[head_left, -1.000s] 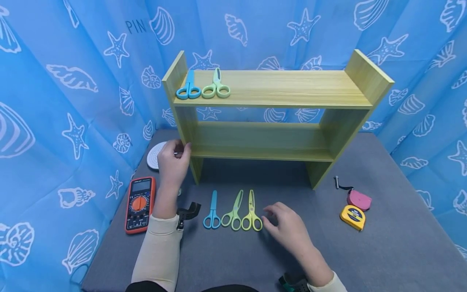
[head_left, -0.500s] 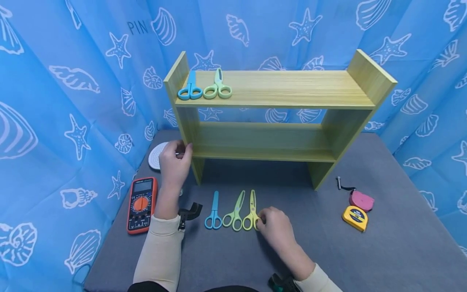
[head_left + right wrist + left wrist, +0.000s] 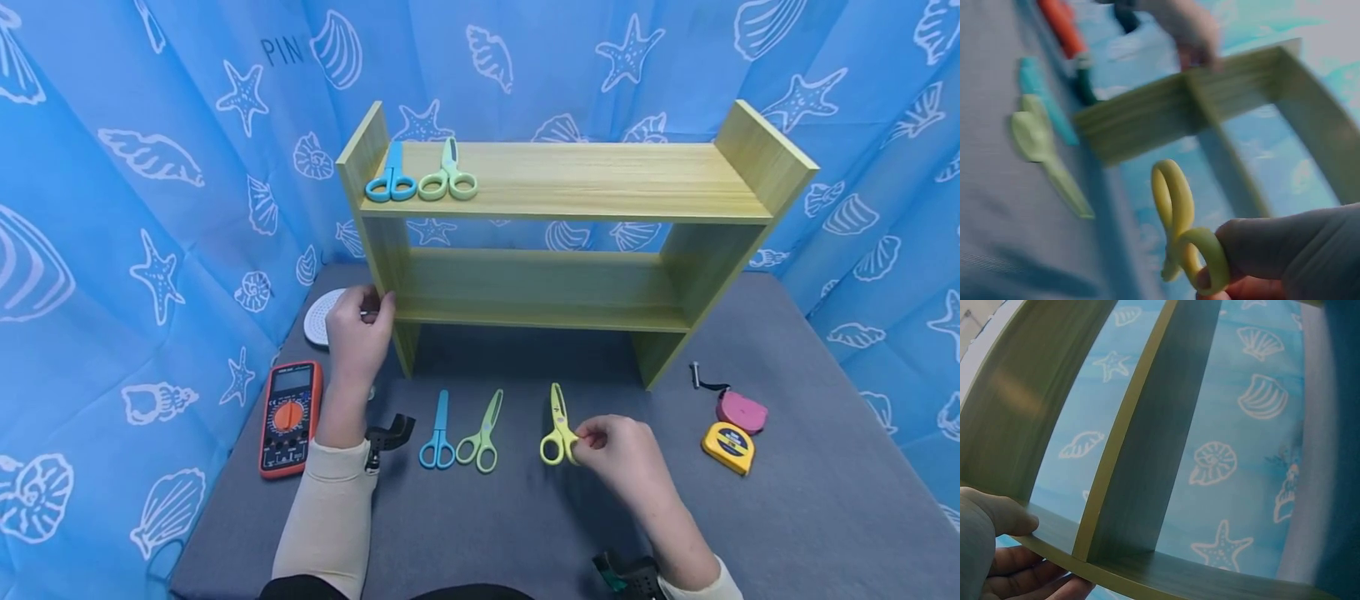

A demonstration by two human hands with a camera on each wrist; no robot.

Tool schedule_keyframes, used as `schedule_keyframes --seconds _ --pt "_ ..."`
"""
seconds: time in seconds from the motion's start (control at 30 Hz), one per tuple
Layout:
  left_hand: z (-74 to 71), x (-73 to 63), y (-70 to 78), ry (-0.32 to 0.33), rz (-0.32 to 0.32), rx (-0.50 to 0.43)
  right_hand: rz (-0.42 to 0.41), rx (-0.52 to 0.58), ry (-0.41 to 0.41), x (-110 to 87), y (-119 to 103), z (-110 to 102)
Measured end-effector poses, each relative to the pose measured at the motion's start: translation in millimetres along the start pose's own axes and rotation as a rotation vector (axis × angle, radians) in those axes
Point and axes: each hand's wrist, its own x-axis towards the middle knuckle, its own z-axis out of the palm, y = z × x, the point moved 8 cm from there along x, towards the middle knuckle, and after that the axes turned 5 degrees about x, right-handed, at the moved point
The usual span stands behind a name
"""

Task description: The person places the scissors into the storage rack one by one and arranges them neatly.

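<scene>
My left hand (image 3: 357,329) grips the left side panel of a two-tier wooden shelf (image 3: 585,179); in the left wrist view the thumb (image 3: 1013,515) is on one face, fingers on the other. Between thumb and fingers my right hand (image 3: 633,462) pinches one handle loop of the yellow scissors (image 3: 557,435), their blades pointing away from me. In the right wrist view these yellow scissors (image 3: 1175,200) are raised off the table. Blue scissors (image 3: 438,437) and green scissors (image 3: 482,437) lie on the table to the left. Another blue pair (image 3: 391,182) and green pair (image 3: 448,178) lie on the top tier's left end.
An orange-framed multimeter (image 3: 291,421) lies left of my left forearm, with a white round disc (image 3: 318,321) behind it. At the right are a yellow tape measure (image 3: 728,448) and a pink tape measure (image 3: 742,412) with a dark strap. A patterned blue curtain (image 3: 187,208) hangs behind.
My right hand reached the yellow scissors, took one handle loop, lifted them and shifted them right, away from the green pair. My left hand stays on the shelf panel.
</scene>
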Motion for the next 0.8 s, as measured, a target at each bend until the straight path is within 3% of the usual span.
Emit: schedule_keyframes --seconds 0.2,0.37,0.57,0.7,0.8 --pt "0.1 0.5 1.3 -0.013 -0.010 0.007 -0.026 -0.006 0.060 -16.8 -18.6 -48.9" --pt "0.3 0.2 1.5 -0.014 -0.012 0.011 -0.153 0.011 0.179 -34.3 -38.6 -87.3" --pt "0.2 0.8 1.4 -0.008 0.001 0.015 -0.361 0.038 0.365 -52.9 -76.4 -133.4" --pt "-0.2 0.6 0.4 -0.003 0.001 0.016 -0.477 0.091 0.413 -61.4 -107.4 -160.1" --pt "0.5 0.5 -0.1 -0.007 -0.003 0.016 -0.496 0.125 0.426 -60.8 -128.5 -178.2"
